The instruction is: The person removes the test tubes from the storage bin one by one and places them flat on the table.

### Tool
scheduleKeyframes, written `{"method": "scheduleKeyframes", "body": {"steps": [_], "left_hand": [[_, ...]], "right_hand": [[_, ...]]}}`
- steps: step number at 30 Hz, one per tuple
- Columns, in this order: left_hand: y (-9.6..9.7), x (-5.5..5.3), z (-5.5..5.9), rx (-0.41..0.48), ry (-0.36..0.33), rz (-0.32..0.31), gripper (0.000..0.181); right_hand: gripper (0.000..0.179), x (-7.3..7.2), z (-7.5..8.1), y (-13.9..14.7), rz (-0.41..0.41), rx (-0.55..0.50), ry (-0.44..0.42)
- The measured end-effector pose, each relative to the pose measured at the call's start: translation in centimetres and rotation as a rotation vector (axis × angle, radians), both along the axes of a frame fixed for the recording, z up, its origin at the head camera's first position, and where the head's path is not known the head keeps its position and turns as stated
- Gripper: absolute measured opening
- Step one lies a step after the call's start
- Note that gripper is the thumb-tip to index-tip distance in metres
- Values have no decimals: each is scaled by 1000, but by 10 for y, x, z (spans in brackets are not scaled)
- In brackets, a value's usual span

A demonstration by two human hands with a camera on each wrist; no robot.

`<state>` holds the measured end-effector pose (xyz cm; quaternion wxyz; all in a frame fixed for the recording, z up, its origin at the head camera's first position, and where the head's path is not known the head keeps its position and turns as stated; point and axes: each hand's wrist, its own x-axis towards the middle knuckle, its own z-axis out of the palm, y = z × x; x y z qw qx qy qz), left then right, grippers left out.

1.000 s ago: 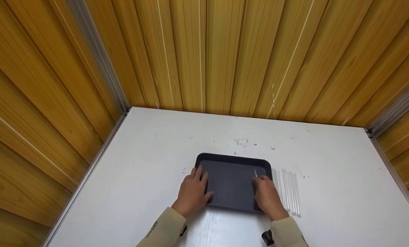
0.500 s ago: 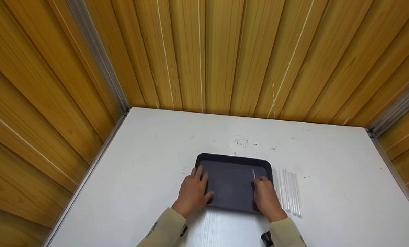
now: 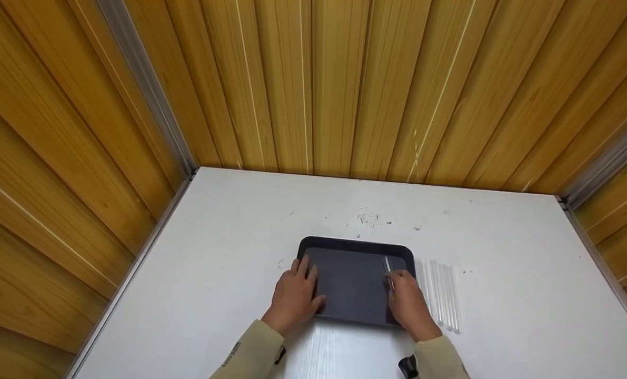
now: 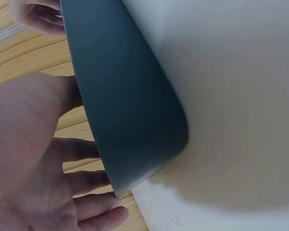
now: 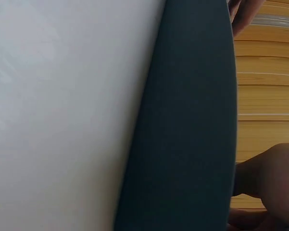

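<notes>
A dark rectangular tray (image 3: 352, 281) lies on the white table. My left hand (image 3: 292, 300) rests on its left side, fingers spread and reaching over the rim. In the left wrist view the left fingers (image 4: 84, 182) and thumb pass behind the tray's wall (image 4: 125, 96). Over the right part of the tray, my right hand (image 3: 408, 300) pinches a thin clear stick or tube (image 3: 387, 266) between thumb and fingers, its far end pointing away from me. The tray's outer wall (image 5: 182, 115) hides most of the right hand in the right wrist view.
Several clear tubes (image 3: 445, 297) lie side by side on the table, just right of the tray. Pale streaks (image 3: 321, 347) show on the tabletop in front of it. Wood-patterned panels (image 3: 334, 89) wall in the table at the back and sides.
My right hand has shifted slightly left, and more of the clear stick shows above and below its fingertips. The left hand stays at the tray's left side.
</notes>
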<state>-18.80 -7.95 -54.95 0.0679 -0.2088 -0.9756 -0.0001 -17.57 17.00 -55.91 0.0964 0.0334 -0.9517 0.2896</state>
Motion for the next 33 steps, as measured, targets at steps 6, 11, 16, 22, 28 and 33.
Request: {"method": "scheduleKeyframes", "body": {"steps": [6, 11, 16, 22, 28, 33], "left_hand": [[-1, 1, -1, 6, 38, -12, 65], [-2, 1, -1, 2, 67, -18, 65], [-2, 0, -2, 9, 62, -22, 65], [-2, 0, -1, 0, 48, -21, 66], [-1, 0, 0, 5, 42, -18, 66], [-1, 1, 1, -4, 21, -16, 66]], "right_hand": [[31, 2, 9, 3, -6, -20, -25], [32, 2, 14, 6, -17, -37, -36], [33, 2, 19, 12, -33, -54, -61], [35, 1, 26, 19, -60, -87, -91], [36, 0, 29, 28, -83, -99, -99], [38, 2, 34, 36, -118, -119, -144]]}}
